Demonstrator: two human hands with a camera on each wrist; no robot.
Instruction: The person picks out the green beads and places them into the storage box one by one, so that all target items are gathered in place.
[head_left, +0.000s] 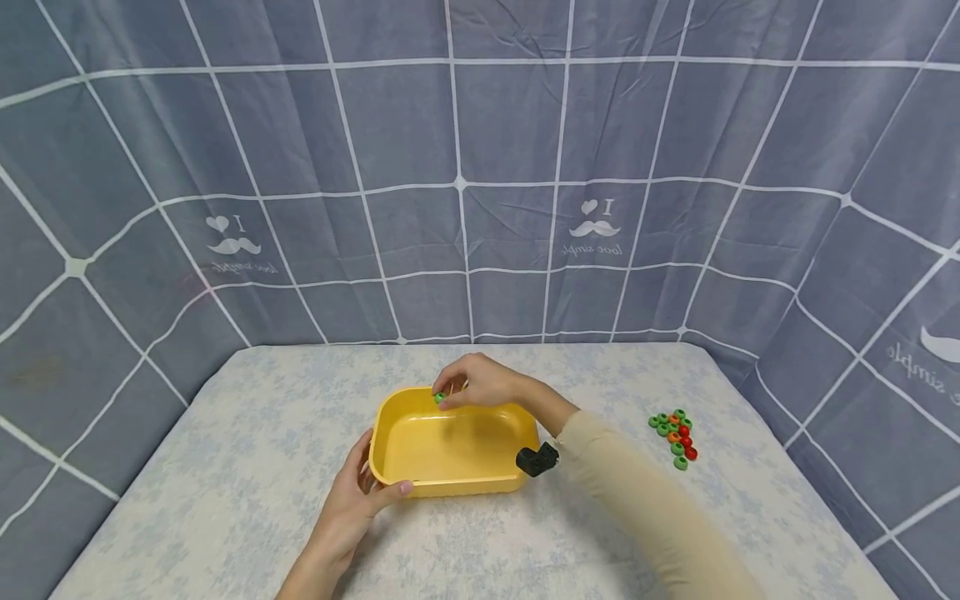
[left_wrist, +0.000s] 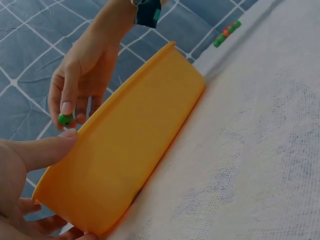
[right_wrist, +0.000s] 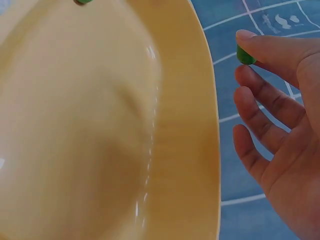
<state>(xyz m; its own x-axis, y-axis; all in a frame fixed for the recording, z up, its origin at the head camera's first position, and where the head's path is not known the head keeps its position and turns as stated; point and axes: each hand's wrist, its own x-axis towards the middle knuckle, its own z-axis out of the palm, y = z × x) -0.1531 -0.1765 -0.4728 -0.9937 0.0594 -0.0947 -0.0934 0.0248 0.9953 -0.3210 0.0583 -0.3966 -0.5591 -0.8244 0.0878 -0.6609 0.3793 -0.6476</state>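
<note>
Two hands are working at a yellow tub (head_left: 450,450) sitting mid-table. Left hand (head_left: 360,500) is gripping the tub's near left corner, thumb curled over the rim. Right hand (head_left: 480,383) is hovering over the far rim, pinching a green bead (head_left: 439,398) between thumb and fingertip, other fingers loosely spread. More beads (head_left: 675,435), green, red and orange, are lying in a pile off to the right on the cloth (head_left: 225,500).
</note>
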